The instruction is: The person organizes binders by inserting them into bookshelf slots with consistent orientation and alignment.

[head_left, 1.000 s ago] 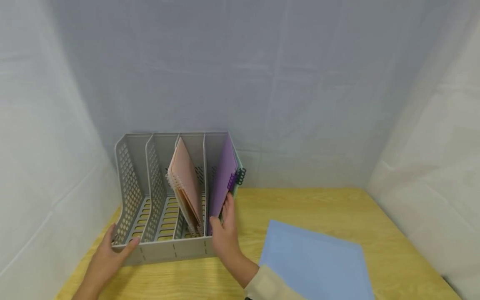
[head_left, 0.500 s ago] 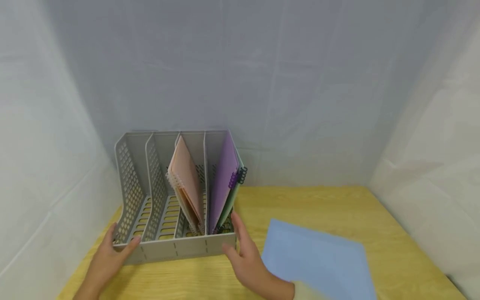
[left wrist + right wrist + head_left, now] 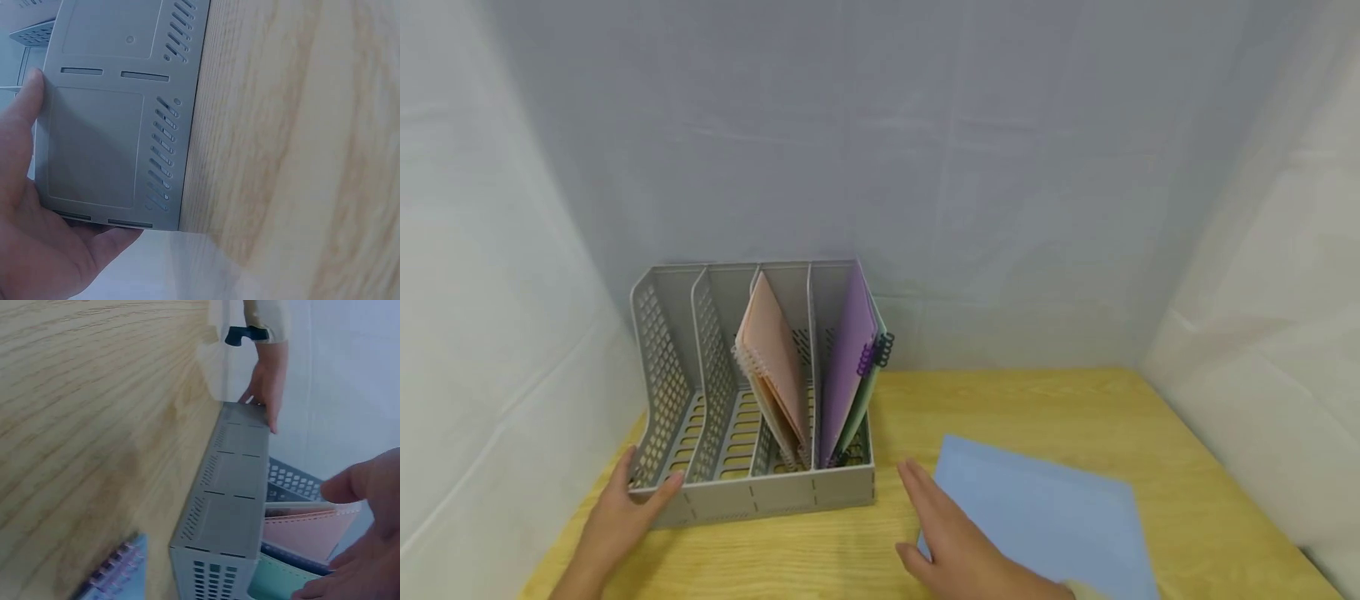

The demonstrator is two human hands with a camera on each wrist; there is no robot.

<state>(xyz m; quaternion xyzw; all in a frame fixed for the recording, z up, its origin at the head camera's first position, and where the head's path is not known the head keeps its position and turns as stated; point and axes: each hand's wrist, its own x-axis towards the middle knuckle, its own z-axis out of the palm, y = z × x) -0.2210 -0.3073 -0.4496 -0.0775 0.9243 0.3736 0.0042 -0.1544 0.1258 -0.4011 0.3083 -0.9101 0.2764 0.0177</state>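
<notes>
A grey file rack (image 3: 718, 502) with upright dividers stands on the table at the left. My left hand (image 3: 612, 527) grips its front left corner, the thumb over the front wall and the fingers round the side; the left wrist view shows this hand (image 3: 37, 244) close. Pink spiral notebooks (image 3: 775, 354) lean in one slot. A purple spiral notebook (image 3: 844, 367) and a mint green one (image 3: 867, 392) share the rightmost slot. My right hand (image 3: 958, 546), fingers extended and holding nothing, is right of the rack and overlaps the near left part of a blue spiral notebook (image 3: 1045, 508).
The blue notebook lies flat on the wooden table (image 3: 1022, 400); its purple coil (image 3: 112, 569) shows in the right wrist view. The rack's two left slots hold nothing. Pale sheeting (image 3: 1000, 208) walls the table at the back and both sides.
My right hand has left the purple notebook, passed the rack's front right corner and moved right and nearer, over to the blue notebook. The left hand has stayed on the rack.
</notes>
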